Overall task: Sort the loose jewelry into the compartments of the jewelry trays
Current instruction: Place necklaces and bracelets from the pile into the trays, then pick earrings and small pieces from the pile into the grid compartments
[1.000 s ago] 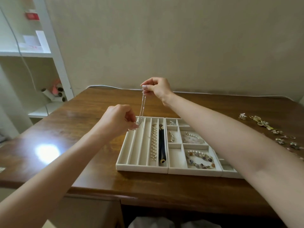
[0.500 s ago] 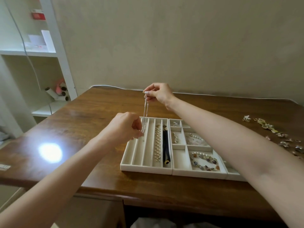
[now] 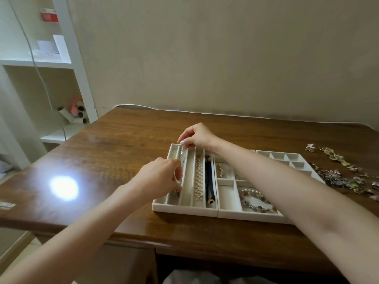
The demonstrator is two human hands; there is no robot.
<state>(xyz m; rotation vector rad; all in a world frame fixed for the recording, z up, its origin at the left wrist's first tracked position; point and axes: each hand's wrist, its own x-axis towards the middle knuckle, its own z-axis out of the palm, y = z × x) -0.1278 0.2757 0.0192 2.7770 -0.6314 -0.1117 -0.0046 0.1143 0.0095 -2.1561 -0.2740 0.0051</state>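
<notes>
Head view: the right hand is pinching the far end of a chain between thumb and forefinger, with the other fingers curled in behind. The left hand is pinching the near end, and its fingers are bunched over the links. Between the two pinches the chain is running lengthwise along a narrow slot of the tray. Whether it is resting on the floor of the slot or hanging just above it cannot be told. Two slots to the right of the left fingertips, a pearl strand is lying in its own channel, with a dark band in the next one. Probable faults from here are as follows. Releasing one end first is likely to let the chain bunch or kink. A slight sideways drift of either pinch could drape links over a divider into the next slot. Links could also catch on the left fingers as they withdraw, dragging the chain out. The loose pile, well to the right of the right hand, is waiting unsorted.
</notes>
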